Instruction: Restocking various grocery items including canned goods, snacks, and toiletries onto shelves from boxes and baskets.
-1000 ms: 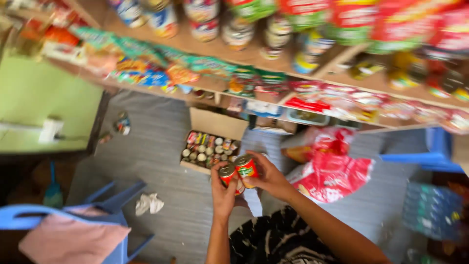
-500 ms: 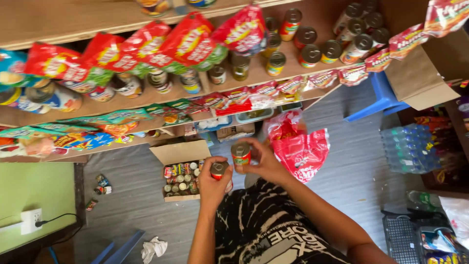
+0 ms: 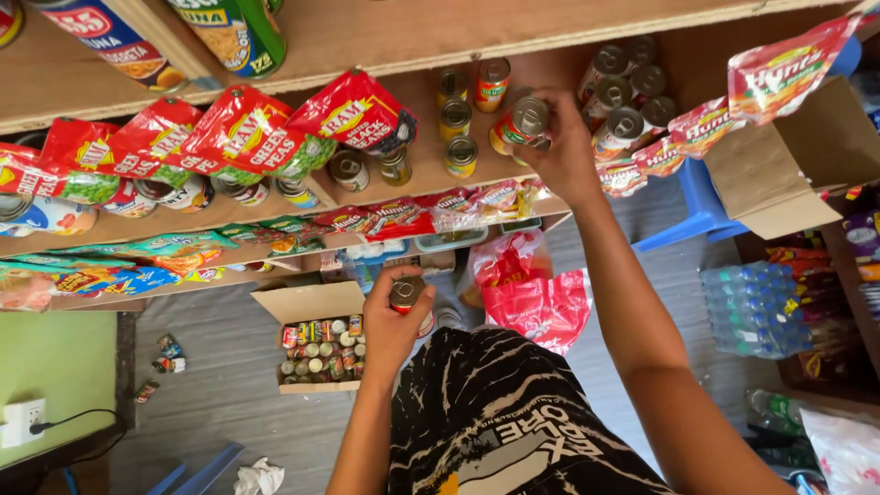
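Head view, the only one. The right hand (image 3: 561,151) was raised to the middle shelf (image 3: 431,179), fingers wrapped around a small tin (image 3: 524,124) with a red and yellow label, lid end toward the camera. The tin sat at the front edge of the shelf, between a short column of upright tins (image 3: 458,119) on its left and a cluster of tins lying on their sides (image 3: 623,92) on its right. The grip came from the side of the can body, which left its base free to meet the board.

The left hand (image 3: 392,325) hung low, near the chest, closed around a second small tin (image 3: 406,295) with its top showing. It was held close to the body and well apart from the shelf.

On the floor below, an open cardboard box (image 3: 316,348) held many more small tins standing tight together, flaps folded back so the contents were reachable from above. A red plastic bag (image 3: 536,293) lay just beside the box, toward the right.

Red pouches (image 3: 238,133) hung along the front edge of the upper shelf, overlapping, and partly screened the cans behind them.
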